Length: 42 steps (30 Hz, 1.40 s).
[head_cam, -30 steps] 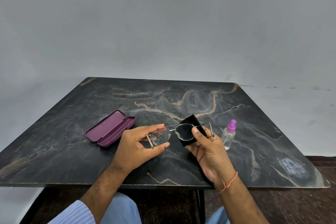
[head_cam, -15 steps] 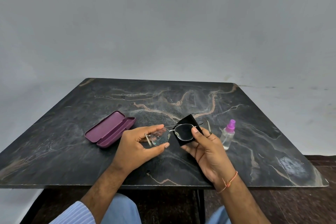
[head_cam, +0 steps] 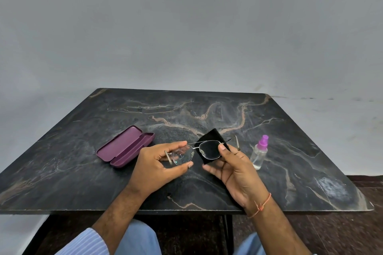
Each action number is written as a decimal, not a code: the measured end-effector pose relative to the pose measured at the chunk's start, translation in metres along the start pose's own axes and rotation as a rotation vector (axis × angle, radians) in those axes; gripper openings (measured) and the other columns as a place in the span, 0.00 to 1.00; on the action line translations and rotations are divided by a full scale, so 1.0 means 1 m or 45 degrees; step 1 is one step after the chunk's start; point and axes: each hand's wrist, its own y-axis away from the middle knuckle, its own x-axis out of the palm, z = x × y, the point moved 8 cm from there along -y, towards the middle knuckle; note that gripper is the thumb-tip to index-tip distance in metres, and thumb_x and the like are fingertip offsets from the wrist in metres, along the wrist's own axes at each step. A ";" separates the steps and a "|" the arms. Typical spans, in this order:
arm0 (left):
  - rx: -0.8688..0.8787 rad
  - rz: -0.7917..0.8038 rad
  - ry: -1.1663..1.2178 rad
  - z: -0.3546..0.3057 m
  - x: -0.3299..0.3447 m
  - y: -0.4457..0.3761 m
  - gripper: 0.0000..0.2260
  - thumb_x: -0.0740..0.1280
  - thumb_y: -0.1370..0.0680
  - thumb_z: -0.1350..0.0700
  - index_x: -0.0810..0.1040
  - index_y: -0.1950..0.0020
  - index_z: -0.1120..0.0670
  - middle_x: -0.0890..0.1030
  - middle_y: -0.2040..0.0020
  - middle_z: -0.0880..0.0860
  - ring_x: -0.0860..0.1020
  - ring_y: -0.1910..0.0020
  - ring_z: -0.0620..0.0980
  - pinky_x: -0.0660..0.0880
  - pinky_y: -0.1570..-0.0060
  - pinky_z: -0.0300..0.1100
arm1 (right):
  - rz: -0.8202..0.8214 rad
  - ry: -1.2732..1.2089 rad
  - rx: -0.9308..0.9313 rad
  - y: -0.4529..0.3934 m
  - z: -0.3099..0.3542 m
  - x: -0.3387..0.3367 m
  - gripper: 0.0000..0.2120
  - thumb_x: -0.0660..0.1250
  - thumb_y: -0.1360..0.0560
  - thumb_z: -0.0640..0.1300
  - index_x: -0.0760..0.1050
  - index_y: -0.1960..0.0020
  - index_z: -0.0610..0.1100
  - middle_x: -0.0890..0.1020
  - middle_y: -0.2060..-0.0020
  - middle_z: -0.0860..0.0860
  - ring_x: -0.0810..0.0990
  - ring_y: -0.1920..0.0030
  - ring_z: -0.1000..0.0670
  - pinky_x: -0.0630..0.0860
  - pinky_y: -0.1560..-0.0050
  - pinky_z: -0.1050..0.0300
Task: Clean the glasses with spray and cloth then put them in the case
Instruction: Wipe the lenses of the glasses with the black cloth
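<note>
Thin metal-framed glasses (head_cam: 195, 148) hang a little above the dark marble table (head_cam: 83, 172), temples unfolded. My left hand (head_cam: 157, 165) pinches the rim of the left lens between thumb and fingers. My right hand (head_cam: 234, 170) holds a black cloth (head_cam: 209, 136) behind the right lens, with the thumb pressing on the lens's outer edge. A purple glasses case (head_cam: 124, 146) lies open on the table left of my hands. To the right of my right hand stands a small clear spray bottle (head_cam: 259, 154) with a pink-purple top.
A grey wall rises behind the table. The table's front edge runs just under my wrists, and my knees in light blue trousers show below it. Dark floor lies at the lower right.
The glasses and both hands have stayed nearly in place. My right thumb has shifted slightly along the right lens over the cloth.
</note>
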 end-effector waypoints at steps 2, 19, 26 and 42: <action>-0.033 -0.002 0.023 0.005 0.000 0.001 0.27 0.88 0.30 0.56 0.88 0.32 0.52 0.91 0.41 0.43 0.90 0.42 0.41 0.86 0.42 0.39 | 0.043 0.032 0.060 0.001 -0.003 0.004 0.17 0.71 0.20 0.48 0.86 0.39 0.37 0.86 0.37 0.33 0.90 0.44 0.41 0.88 0.48 0.47; -0.005 -0.036 -0.011 0.004 -0.002 0.000 0.28 0.86 0.29 0.55 0.86 0.30 0.54 0.91 0.40 0.46 0.90 0.42 0.42 0.88 0.43 0.43 | -0.079 0.149 -0.008 0.002 0.002 0.003 0.16 0.75 0.24 0.51 0.89 0.47 0.39 0.89 0.45 0.36 0.91 0.48 0.43 0.88 0.52 0.51; -0.002 -0.031 -0.018 0.001 0.000 0.000 0.28 0.86 0.30 0.55 0.87 0.31 0.55 0.90 0.40 0.46 0.90 0.43 0.41 0.87 0.43 0.39 | -0.188 0.085 -0.145 0.002 0.007 -0.005 0.11 0.78 0.27 0.47 0.90 0.48 0.41 0.90 0.48 0.39 0.91 0.49 0.44 0.88 0.50 0.52; -0.122 0.097 0.080 0.018 0.009 0.000 0.30 0.87 0.27 0.55 0.84 0.28 0.40 0.88 0.35 0.37 0.87 0.35 0.41 0.85 0.39 0.38 | -0.201 0.288 -0.103 -0.005 -0.003 -0.009 0.20 0.70 0.20 0.55 0.89 0.46 0.38 0.90 0.51 0.38 0.91 0.55 0.47 0.88 0.55 0.51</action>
